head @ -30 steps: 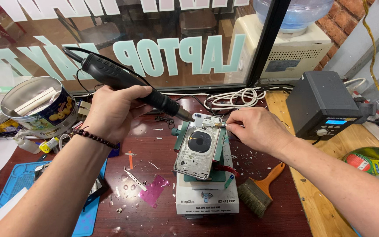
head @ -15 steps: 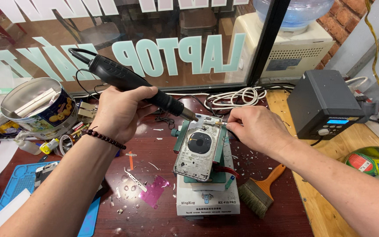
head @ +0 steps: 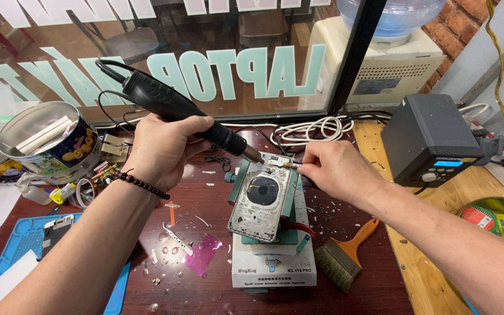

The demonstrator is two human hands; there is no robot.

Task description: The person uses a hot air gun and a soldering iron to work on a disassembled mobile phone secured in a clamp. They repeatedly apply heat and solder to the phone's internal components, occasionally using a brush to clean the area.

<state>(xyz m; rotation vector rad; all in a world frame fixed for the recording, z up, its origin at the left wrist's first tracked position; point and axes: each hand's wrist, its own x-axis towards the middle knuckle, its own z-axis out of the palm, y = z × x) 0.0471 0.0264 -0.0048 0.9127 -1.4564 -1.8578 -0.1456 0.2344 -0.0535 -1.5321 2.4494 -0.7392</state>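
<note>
My left hand [head: 161,149] grips a black hot-air wand [head: 179,111], its metal nozzle aimed at the top edge of an opened phone housing [head: 263,201]. The housing lies tilted on a green clamp atop a white heating block [head: 272,265]. My right hand [head: 333,172] pinches thin tweezers [head: 287,165] whose tip touches the housing's top corner, right beside the nozzle. A dark round coil shows in the middle of the housing.
A black rework station [head: 430,140] stands at the right. A brush [head: 345,256] lies beside the block. A round tin [head: 48,140], a blue mat [head: 24,239], a pink foil piece [head: 199,256] and scattered scraps cover the left. White cable [head: 310,128] coils behind.
The wand's nozzle has edged right, closer to the housing's top corner. My right hand holds its place with the tweezers.
</note>
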